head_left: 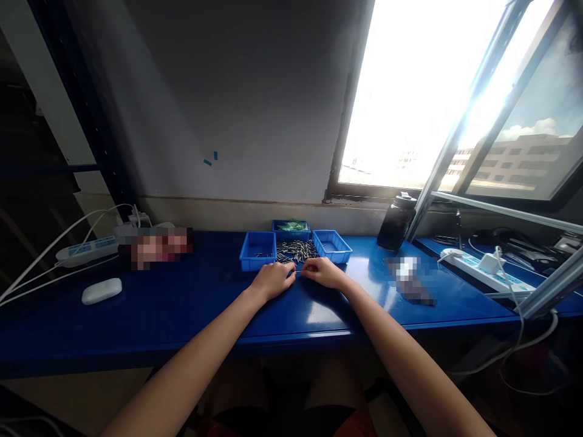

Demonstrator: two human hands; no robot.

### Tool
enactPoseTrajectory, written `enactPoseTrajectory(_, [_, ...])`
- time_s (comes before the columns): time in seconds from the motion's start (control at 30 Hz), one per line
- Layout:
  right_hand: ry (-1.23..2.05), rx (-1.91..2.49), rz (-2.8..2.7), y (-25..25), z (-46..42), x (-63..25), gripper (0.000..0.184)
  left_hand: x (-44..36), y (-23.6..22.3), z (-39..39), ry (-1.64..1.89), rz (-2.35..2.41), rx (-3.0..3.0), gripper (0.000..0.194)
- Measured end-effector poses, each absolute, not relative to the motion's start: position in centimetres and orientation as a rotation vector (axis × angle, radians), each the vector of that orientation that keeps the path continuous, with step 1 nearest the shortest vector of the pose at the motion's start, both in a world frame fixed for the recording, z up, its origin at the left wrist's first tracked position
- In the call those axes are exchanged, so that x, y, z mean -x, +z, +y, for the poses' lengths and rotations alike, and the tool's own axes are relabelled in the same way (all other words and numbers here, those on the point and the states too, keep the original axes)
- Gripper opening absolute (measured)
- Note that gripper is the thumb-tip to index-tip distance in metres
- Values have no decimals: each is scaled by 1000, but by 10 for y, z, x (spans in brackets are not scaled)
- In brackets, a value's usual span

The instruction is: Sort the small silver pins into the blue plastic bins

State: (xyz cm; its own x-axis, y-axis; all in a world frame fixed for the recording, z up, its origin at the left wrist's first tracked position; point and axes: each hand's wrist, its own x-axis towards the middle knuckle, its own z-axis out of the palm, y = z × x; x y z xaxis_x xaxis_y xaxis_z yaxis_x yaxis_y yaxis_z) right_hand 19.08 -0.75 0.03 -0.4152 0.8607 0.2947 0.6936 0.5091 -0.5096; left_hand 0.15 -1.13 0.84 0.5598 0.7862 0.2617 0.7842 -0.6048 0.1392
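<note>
My left hand (272, 281) and my right hand (324, 273) face each other just in front of a pile of small, thin metal pieces (297, 250). Fingers and thumb are pinched together on both hands, and their tips nearly meet. A tiny thin bit seems to span the gap between the fingertips, too small to name. To the left of the pile stands a blue bin (258, 250) holding a few small pieces. On the right is another blue bin (334, 245). Behind the pile, a third blue bin (291, 230) contains green, crinkled material.
The blue tabletop (191, 315) runs along the wall. A white oval case (102, 291) and a power strip (86, 251) lie left. A black bottle (396, 222), a metal frame post (430, 194) and another power strip (487, 270) with cables are right. Two patches are blurred out.
</note>
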Motion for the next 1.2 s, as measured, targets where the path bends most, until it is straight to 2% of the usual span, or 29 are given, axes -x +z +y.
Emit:
enactPoseTrajectory(0.53, [384,1268,-2293,-3,-8,-188,17,0,6,-9,624,1283,-2767,29])
enactPoseTrajectory(0.7, [495,1237,-2285,-2,-8,-188,22,-2,6,-9,749,1106,-2723,31])
enactPoseTrajectory(0.93, [565,1208,-2264,-2,-7,-188,17,-1,5,-10,750,1003,-2685,38])
enactPoseTrajectory(1.2, [527,1219,-2228,0,-9,-189,19,-1,9,-11,777,1179,-2671,33])
